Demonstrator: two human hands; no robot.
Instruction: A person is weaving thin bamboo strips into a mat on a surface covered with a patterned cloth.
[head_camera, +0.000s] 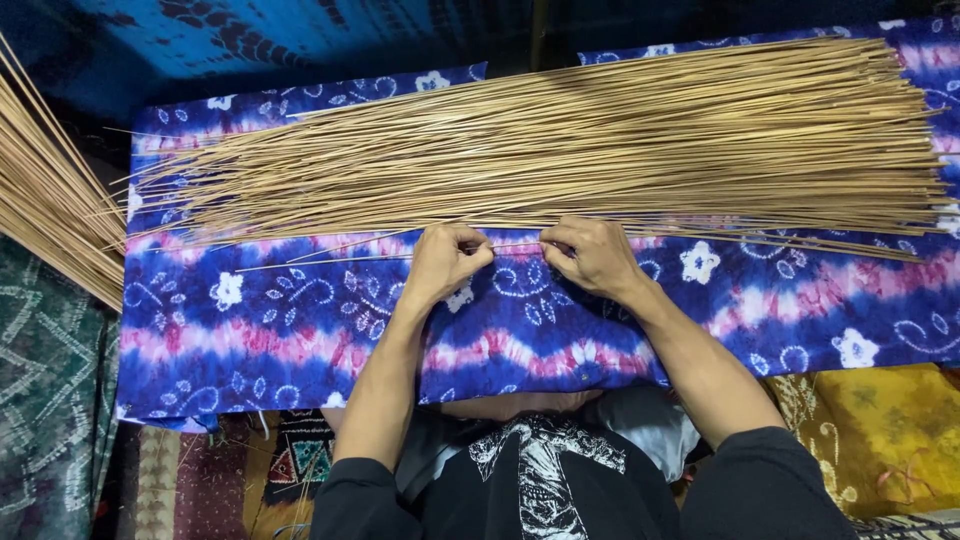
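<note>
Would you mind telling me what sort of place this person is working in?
Probably a home craft spot, worked seated on the floor: a heap of thin sticks on a tie-dyed cloth, both hands pinching one stick, patterned fabrics all around.

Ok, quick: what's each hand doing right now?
Left hand: closed, pinching a thin stick.
Right hand: closed, pinching the same stick.

The second bundle of sticks (45, 190) is cut off by the left edge; the fingertips of the left hand (445, 258) and right hand (590, 255) curl under, hidden; the thin stick (330, 262) between them vanishes inside both fists; the yellow cloth (885, 435) runs off the right edge.
</note>
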